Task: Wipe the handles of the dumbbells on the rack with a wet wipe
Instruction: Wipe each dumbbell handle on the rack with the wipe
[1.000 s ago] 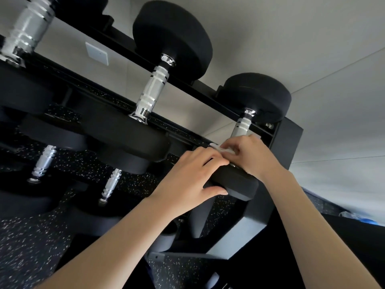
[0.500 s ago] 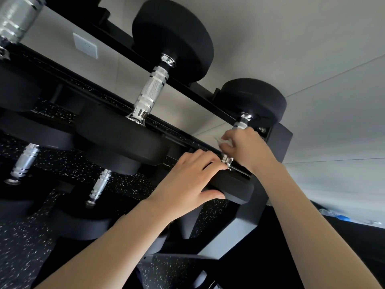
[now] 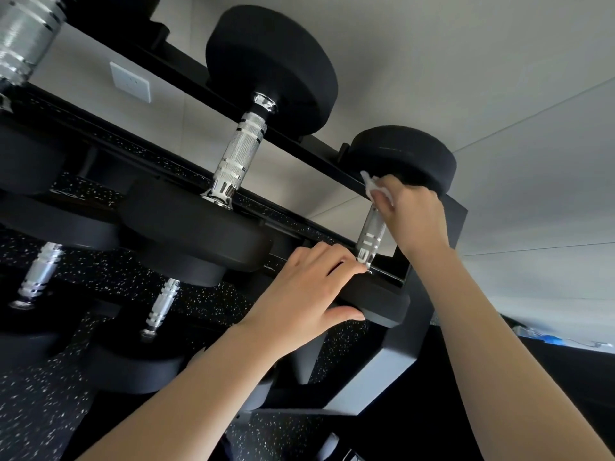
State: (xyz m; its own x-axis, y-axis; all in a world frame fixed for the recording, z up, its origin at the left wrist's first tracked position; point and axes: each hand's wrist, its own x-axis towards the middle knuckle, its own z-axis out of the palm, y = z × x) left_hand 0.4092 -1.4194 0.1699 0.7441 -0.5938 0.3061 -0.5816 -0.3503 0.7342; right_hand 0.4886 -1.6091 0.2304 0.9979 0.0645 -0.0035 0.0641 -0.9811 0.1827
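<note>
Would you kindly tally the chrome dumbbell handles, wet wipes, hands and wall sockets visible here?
Chrome dumbbell handles: 5
Wet wipes: 1
Hands: 2
Wall sockets: 1
Total: 9

Five black round-headed dumbbells (image 3: 242,151) with knurled chrome handles sit on one black metal rack (image 3: 376,384). Two bare hands show, left hand (image 3: 299,294) and right hand (image 3: 414,216). There is one crumpled white wet wipe (image 3: 372,185) and one white square wall socket (image 3: 130,82).

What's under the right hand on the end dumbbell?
A white wet wipe pokes out under the right hand, at the top of the chrome handle. The handle's upper end and most of the wipe are covered.
</note>
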